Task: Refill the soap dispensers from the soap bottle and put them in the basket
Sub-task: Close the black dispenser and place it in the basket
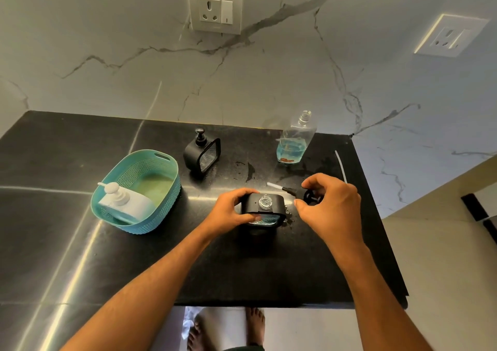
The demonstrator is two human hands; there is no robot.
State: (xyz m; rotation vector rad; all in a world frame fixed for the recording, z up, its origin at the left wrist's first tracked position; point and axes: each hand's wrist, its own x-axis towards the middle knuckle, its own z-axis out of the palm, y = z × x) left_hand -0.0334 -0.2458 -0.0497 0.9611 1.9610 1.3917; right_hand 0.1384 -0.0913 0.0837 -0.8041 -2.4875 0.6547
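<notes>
Head view, down onto a black stone counter (80,243) against a marble wall.

Toward the front edge, near the middle: black soap dispenser (263,210), upright, pump off, clear threaded neck open at the top, bluish liquid visible through the ribbed glass front. Gripped from its left side by the left hand (231,210), fingers curled over the back, thumb pressed on the front face.

Just right of it: right hand (330,210), fingers curled and pinching the black pump head (312,196), whose dip tube points left and back, clear of the neck.

Near the left edge: teal woven basket (161,170), holding a white dispenser (126,202) lying tilted, pump on, bluish liquid in its lower part.

Behind the basket toward the back edge: second black dispenser (202,154), pump on; contents impossible to tell.

Toward the back right corner: clear soap bottle (295,140), uncapped, blue liquid filling roughly the bottom third.

Near the right edge: loose white tube (340,165) lying flat.
</notes>
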